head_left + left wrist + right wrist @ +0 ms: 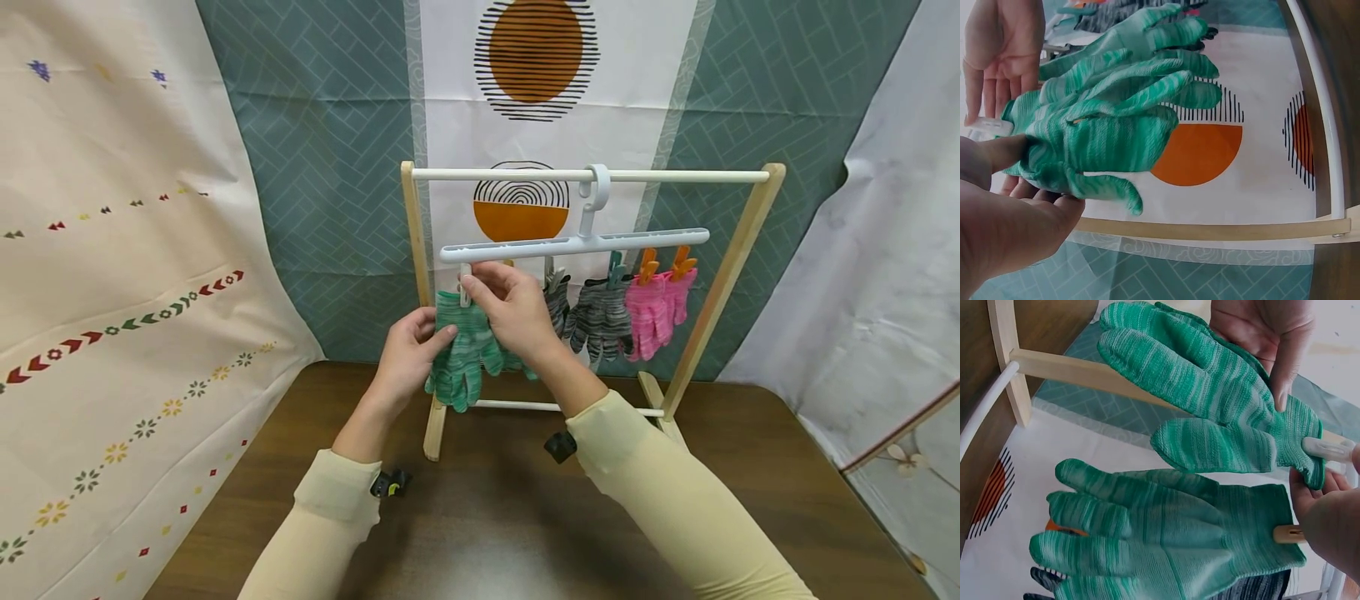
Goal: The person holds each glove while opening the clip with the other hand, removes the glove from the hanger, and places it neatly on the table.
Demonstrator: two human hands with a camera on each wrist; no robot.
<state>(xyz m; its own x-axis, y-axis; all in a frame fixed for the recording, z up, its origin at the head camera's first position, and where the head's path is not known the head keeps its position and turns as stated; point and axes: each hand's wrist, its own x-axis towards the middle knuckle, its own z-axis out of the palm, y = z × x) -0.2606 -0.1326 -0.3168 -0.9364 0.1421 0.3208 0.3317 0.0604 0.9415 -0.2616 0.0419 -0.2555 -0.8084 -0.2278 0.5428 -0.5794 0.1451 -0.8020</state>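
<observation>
My left hand (405,352) pinches a green striped knit glove (460,354) near its cuff, thumb in front and fingers behind. My right hand (517,312) grips a white clothespin (1329,450) set on that glove's cuff, just under the left end of a pale hanger (517,250). The glove hangs with its fingers downward. Behind it, a second green glove (1172,531) hangs from a tan clothespin (1289,534), mostly hidden by my right hand in the head view.
Grey-black gloves (600,317) and pink gloves (658,312) hang farther right, the pink ones from orange clothespins (648,265). The hanger hooks over the white top rod (510,175) of a wooden rack (723,292). The rack stands on a brown table (480,508) before patterned cloths.
</observation>
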